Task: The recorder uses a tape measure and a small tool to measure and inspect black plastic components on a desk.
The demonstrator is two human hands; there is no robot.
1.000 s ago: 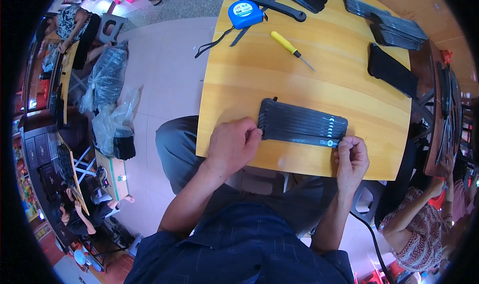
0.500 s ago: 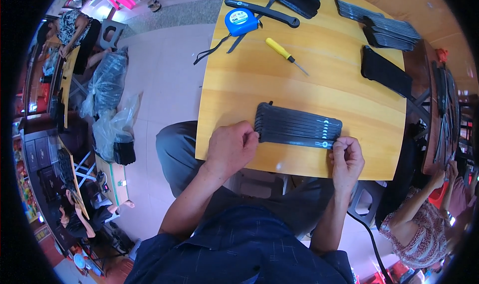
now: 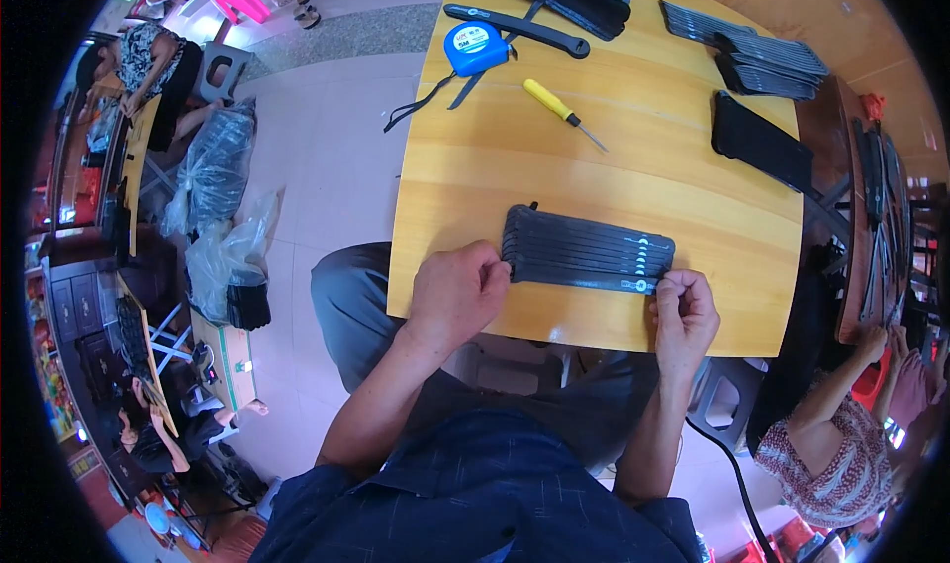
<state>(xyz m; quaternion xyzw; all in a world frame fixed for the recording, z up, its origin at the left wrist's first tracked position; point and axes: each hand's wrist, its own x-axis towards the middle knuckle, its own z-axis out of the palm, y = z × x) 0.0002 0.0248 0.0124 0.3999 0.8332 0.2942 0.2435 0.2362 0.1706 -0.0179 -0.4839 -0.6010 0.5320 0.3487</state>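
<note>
A row of overlapping black straps [image 3: 584,247] with white printed marks near their right ends lies on the wooden table, close to its front edge. My left hand [image 3: 457,291] is closed at the near left corner of the row, thumb and fingers pressed together. At the near right corner my right hand [image 3: 685,311] pinches the end of the nearest strap between thumb and fingers. The fingertips of both hands partly cover the strap ends.
On the table [image 3: 475,177] are a yellow screwdriver [image 3: 552,101], a blue tape measure [image 3: 476,48], a loose black strap [image 3: 520,30] and black stacks [image 3: 767,63]. A black bundle [image 3: 762,142] lies at the right. Other people sit at both sides.
Both hands keep their hold at the two ends of the straps. The whole table scene shifts very slightly in the picture.
</note>
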